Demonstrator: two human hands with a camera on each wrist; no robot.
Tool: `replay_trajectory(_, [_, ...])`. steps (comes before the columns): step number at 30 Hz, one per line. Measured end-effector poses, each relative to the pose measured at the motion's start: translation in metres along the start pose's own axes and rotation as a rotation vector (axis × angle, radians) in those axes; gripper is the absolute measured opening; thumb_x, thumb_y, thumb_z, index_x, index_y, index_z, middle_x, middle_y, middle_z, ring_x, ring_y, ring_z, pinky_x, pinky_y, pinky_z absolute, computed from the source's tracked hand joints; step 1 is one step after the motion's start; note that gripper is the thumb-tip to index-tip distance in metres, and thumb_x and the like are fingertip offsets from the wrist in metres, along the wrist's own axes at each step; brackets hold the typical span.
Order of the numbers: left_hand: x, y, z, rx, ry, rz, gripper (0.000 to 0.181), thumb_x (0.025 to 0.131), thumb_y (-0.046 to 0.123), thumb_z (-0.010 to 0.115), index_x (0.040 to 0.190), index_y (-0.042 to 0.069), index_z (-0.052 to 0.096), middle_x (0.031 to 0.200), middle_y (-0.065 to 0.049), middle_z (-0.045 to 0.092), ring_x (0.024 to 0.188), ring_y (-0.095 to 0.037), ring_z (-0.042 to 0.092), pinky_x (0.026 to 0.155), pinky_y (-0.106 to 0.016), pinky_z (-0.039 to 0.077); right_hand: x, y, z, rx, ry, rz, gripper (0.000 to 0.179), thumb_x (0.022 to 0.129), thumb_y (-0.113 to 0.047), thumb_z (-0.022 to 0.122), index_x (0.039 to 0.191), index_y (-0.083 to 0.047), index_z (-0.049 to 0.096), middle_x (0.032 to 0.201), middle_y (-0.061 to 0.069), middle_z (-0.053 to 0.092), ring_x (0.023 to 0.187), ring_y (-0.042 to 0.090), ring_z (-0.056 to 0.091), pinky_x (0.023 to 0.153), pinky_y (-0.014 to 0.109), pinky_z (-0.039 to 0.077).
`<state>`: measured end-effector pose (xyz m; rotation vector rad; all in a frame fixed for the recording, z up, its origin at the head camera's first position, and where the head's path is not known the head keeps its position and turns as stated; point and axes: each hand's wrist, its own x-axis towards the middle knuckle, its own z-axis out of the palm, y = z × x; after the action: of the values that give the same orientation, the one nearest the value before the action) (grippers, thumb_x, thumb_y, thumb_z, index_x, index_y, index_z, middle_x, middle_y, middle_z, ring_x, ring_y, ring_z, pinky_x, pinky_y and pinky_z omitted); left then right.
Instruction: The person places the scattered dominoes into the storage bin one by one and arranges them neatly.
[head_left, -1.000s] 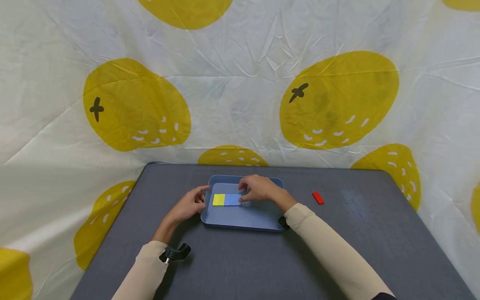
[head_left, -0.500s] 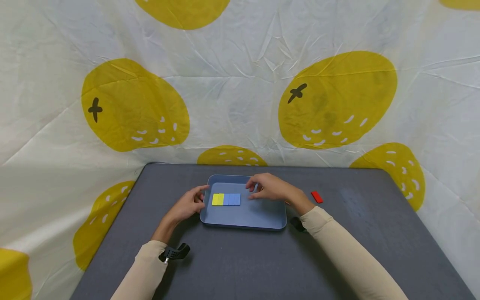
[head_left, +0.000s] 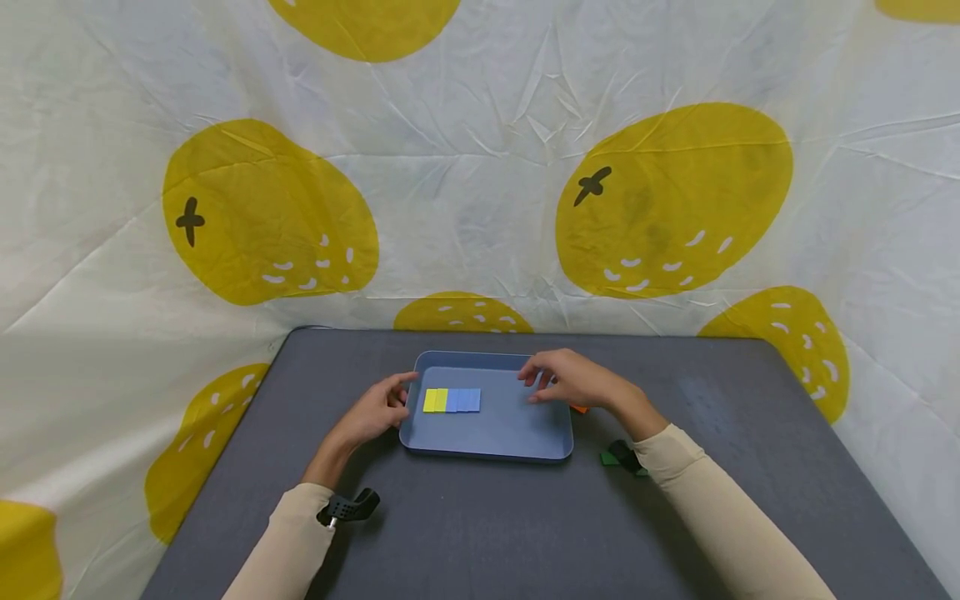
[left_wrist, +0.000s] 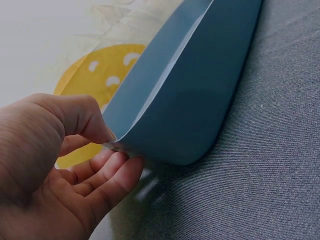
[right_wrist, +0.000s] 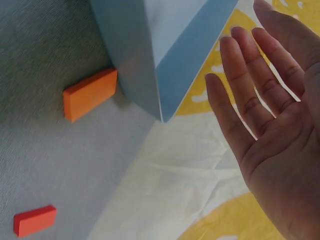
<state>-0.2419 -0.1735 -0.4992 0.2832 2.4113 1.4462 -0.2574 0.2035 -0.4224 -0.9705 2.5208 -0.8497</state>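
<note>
A blue-grey tray point(head_left: 480, 437) lies on the table. My left hand point(head_left: 371, 412) pinches the rim at its left side; the left wrist view shows the tray wall point(left_wrist: 185, 110) between thumb and fingers. Yellow tiles point(head_left: 435, 400) and blue tiles point(head_left: 462, 400) lie side by side in one row inside the tray. Above the tray's right side hovers my right hand point(head_left: 573, 379), its fingers loosely bent and holding nothing. In the right wrist view the palm point(right_wrist: 280, 170) faces the camera, fingers spread. An orange block point(right_wrist: 90, 95) lies against the tray's outer wall.
A red block point(right_wrist: 35, 221) lies on the table beyond the orange one, hidden behind the right arm in the head view. Green pieces point(head_left: 608, 458) show partly beneath the right wrist's black band point(head_left: 624, 456). A lemon-printed cloth point(head_left: 465, 217) hangs behind the grey table point(head_left: 480, 533).
My right hand has moved right, away from the blue tiles toward the tray's right edge. The arm now covers the red block, and green pieces have come into sight. The left hand stays put.
</note>
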Motion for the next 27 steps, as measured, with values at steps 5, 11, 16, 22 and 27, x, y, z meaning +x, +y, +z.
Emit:
replay_trajectory(5, [0.0, -0.001, 0.001, 0.008, 0.003, 0.001, 0.068, 0.087, -0.004, 0.06, 0.152, 0.005, 0.043, 0.106, -0.016, 0.049, 0.084, -0.024, 0.051, 0.067, -0.036, 0.052, -0.013, 0.004, -0.004, 0.002, 0.019, 0.024, 0.032, 0.09, -0.016, 0.077, 0.12, -0.009, 0.07, 0.11, 0.01, 0.07, 0.092, 0.019, 0.068, 0.084, 0.035, 0.056])
replay_trajectory(11, [0.0, -0.002, 0.002, 0.009, 0.008, 0.004, 0.067, 0.087, -0.004, 0.06, 0.152, 0.005, 0.044, 0.106, -0.015, 0.049, 0.084, -0.024, 0.051, 0.067, -0.036, 0.052, -0.03, 0.009, -0.009, 0.021, 0.049, 0.036, 0.032, 0.09, -0.017, 0.077, 0.12, -0.011, 0.07, 0.11, 0.003, 0.07, 0.096, 0.023, 0.068, 0.084, 0.039, 0.056])
replay_trajectory(16, [0.0, -0.002, 0.002, 0.008, 0.008, 0.001, 0.067, 0.088, -0.004, 0.06, 0.152, 0.005, 0.044, 0.106, -0.015, 0.049, 0.085, -0.024, 0.051, 0.068, -0.035, 0.052, -0.043, 0.014, -0.013, 0.042, 0.058, 0.072, 0.032, 0.09, -0.015, 0.076, 0.122, -0.011, 0.069, 0.112, 0.003, 0.069, 0.102, 0.031, 0.067, 0.089, 0.046, 0.054])
replay_trajectory(22, [0.0, -0.002, 0.001, 0.002, 0.004, 0.004, 0.068, 0.087, -0.003, 0.059, 0.152, 0.005, 0.044, 0.106, -0.016, 0.05, 0.085, -0.024, 0.051, 0.067, -0.035, 0.051, -0.055, 0.021, -0.016, 0.033, 0.059, 0.085, 0.032, 0.091, -0.014, 0.075, 0.121, -0.009, 0.069, 0.117, 0.013, 0.069, 0.103, 0.035, 0.066, 0.089, 0.051, 0.054])
replay_trajectory(27, [0.001, -0.004, 0.001, -0.003, 0.002, 0.006, 0.068, 0.086, -0.003, 0.06, 0.152, 0.006, 0.044, 0.105, -0.014, 0.051, 0.084, -0.023, 0.052, 0.066, -0.034, 0.051, -0.067, 0.024, -0.016, 0.034, 0.057, 0.085, 0.034, 0.09, -0.012, 0.076, 0.122, -0.005, 0.068, 0.118, 0.016, 0.069, 0.103, 0.035, 0.065, 0.091, 0.054, 0.052])
